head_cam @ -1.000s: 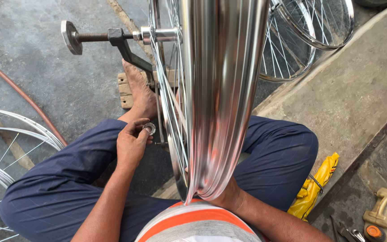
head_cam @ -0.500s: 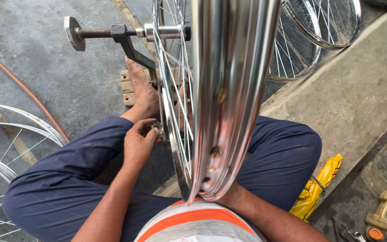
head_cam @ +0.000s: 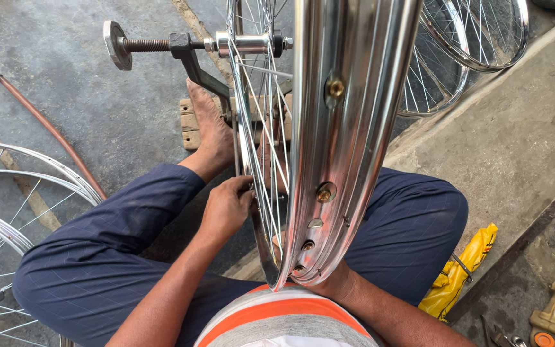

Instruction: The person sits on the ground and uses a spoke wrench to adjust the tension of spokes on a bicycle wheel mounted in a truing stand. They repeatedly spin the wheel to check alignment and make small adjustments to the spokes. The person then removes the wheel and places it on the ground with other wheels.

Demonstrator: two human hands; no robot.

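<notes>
Far left I see loose spoked wheels (head_cam: 8, 212) on the floor, a rusty rod (head_cam: 46, 128) beside them. My left hand (head_cam: 226, 209) has fingers pinched shut at the spokes (head_cam: 261, 148) of the chrome rim (head_cam: 348, 128), which stands upright in the truing stand (head_cam: 187, 54) between my knees. My right hand (head_cam: 338, 283) sits under the rim's near edge; can't tell its grip. Yellow bag (head_cam: 460, 273) right.

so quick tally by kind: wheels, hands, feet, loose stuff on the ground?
Spoked wheels: 4, one in the stand, two at left, one behind at top right
Hands: 2, left hand at the spokes, right hand mostly hidden under the rim
Bare feet: 1 plainly seen
Yellow bag: 1
Copper-coloured rod: 1
Total: 9
</notes>
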